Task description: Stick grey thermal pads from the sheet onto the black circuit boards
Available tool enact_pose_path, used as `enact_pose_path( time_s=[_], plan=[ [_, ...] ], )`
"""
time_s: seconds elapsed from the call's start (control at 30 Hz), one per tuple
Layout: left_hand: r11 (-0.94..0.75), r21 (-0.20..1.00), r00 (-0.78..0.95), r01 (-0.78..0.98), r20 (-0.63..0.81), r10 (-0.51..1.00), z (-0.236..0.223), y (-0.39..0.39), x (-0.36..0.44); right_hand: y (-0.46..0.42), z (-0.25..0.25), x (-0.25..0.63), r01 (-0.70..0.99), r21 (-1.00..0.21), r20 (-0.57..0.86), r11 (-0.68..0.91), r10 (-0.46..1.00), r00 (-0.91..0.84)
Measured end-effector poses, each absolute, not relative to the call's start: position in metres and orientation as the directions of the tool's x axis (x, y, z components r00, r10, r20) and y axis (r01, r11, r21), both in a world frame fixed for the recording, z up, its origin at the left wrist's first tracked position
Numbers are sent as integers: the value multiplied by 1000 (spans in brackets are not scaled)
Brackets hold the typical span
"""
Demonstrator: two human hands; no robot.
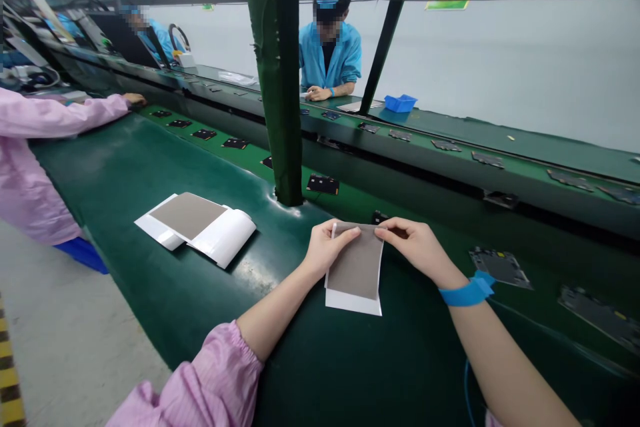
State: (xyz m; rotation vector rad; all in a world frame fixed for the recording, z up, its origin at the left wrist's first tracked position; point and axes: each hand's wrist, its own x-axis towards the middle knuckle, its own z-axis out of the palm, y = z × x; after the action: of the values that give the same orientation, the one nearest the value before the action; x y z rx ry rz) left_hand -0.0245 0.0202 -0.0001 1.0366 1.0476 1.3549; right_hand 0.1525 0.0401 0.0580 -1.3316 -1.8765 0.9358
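A grey rectangular sheet (354, 267) with a white backing showing along its lower edge hangs between my hands, a little above the green bench. My left hand (325, 247) pinches its upper left corner, thumb lying on the grey face. At the upper right corner my right hand (413, 244) grips the same sheet between thumb and fingertips. A blue band (467, 290) circles my right wrist. To the left on the bench lies a stack of similar grey sheets (189, 215) with white, curled backing.
A green post (280, 80) rises from the bench ahead of me. Dark circuit boards (323, 184) lie in a row along the green strip behind it. Another person's pink sleeve (65, 114) reaches in from the left. Across the line, a person in blue (345, 54) works near a blue bin (400, 103).
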Motion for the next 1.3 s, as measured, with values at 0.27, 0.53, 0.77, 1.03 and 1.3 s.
enact_pose_path(
  time_s=[0.27, 0.53, 0.77, 1.03, 1.3],
  plan=[
    [-85, 962, -64, -259, 71, 995, -1, 22, -25, 43, 57, 160, 519, -819, 109, 245, 954, -278],
    [-76, 961, -61, -266, 62, 996, 0, 21, -25, 42, 58, 158, 473, -850, 91, 233, 948, -304],
    [-15, 972, 24, -234, 22, 999, 2, 18, -24, 43, 62, 167, 526, -810, 61, 259, 930, -363],
    [-26, 982, 13, -185, 28, 1000, -3, 21, -24, 45, 66, 179, 556, -741, 177, 377, 908, -379],
    [-18, 987, 8, -161, 20, 1000, 4, 18, -23, 44, 62, 175, 558, -742, 160, 371, 906, -391]
  ],
)
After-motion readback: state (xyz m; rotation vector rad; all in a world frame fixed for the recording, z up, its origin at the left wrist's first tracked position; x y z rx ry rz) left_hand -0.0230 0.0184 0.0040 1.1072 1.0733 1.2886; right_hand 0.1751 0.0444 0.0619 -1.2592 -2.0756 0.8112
